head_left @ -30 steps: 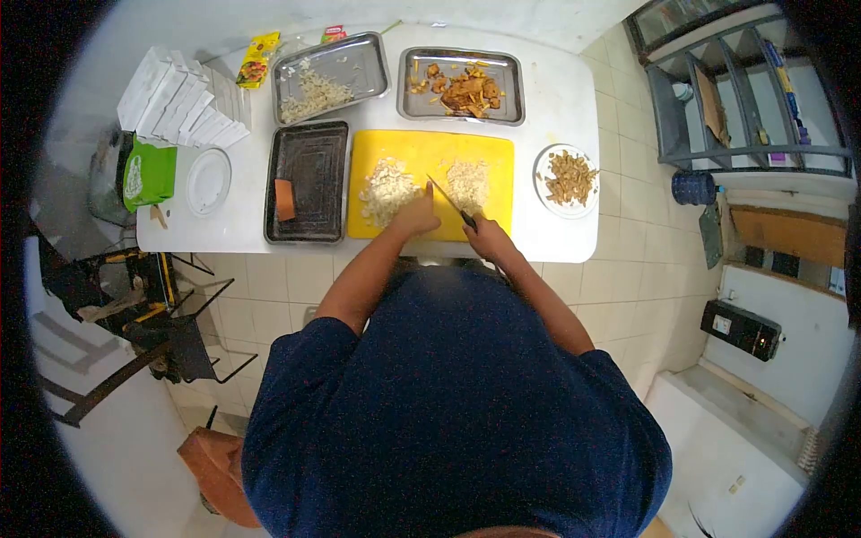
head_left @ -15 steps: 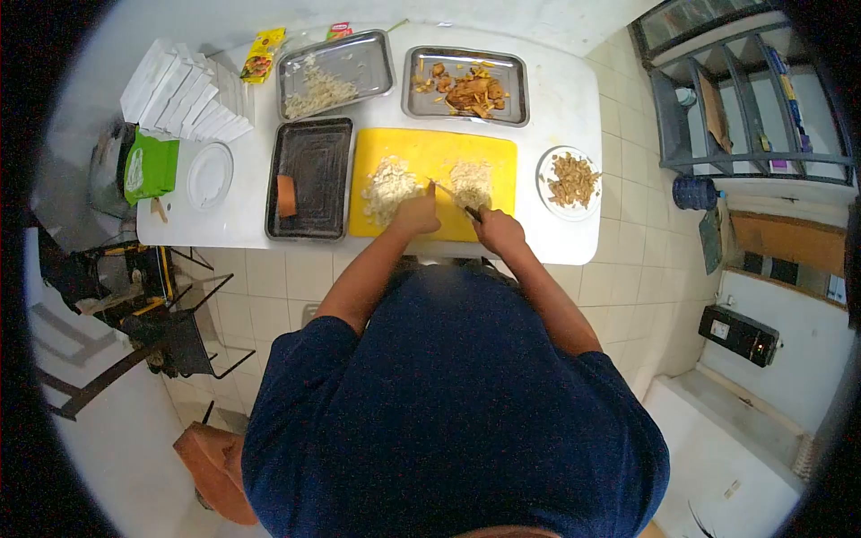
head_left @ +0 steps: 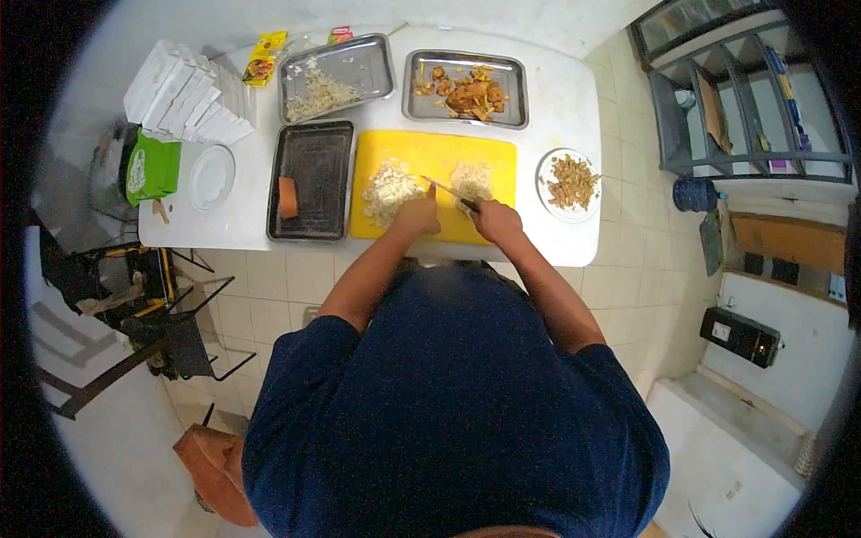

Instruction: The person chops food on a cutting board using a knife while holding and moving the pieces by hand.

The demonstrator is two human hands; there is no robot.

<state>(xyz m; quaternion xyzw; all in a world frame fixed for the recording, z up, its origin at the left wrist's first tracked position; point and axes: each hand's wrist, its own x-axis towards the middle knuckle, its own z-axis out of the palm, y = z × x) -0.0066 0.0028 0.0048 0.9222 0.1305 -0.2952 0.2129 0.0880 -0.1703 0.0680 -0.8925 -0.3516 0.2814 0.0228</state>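
My right hand (head_left: 496, 221) is closed round the dark handle of a knife (head_left: 452, 190), whose blade slants up and left over the yellow cutting board (head_left: 435, 143). My left hand (head_left: 418, 217) has one finger stretched up at the blade near its tip; whether it touches the metal is unclear. That hand's other fingers look partly bent and are hard to make out. Beside it lies a heap of pale chopped pieces (head_left: 389, 190). A second heap of finer pale bits (head_left: 473, 177) sits under and behind the blade, left of my right hand's reach.
Behind the board stands a metal tray (head_left: 522, 112) of browned food, with another tray (head_left: 384, 85) of pale shreds. A dark tray (head_left: 314, 206) holds an orange-brown block. Right is a plate (head_left: 545, 202) of brown pieces; left are white boxes (head_left: 170, 94) and a green pack (head_left: 157, 170).
My right hand has shifted slightly left and away from me, and the knife's tip now reaches farther left past my left finger. The left hand has hardly moved.
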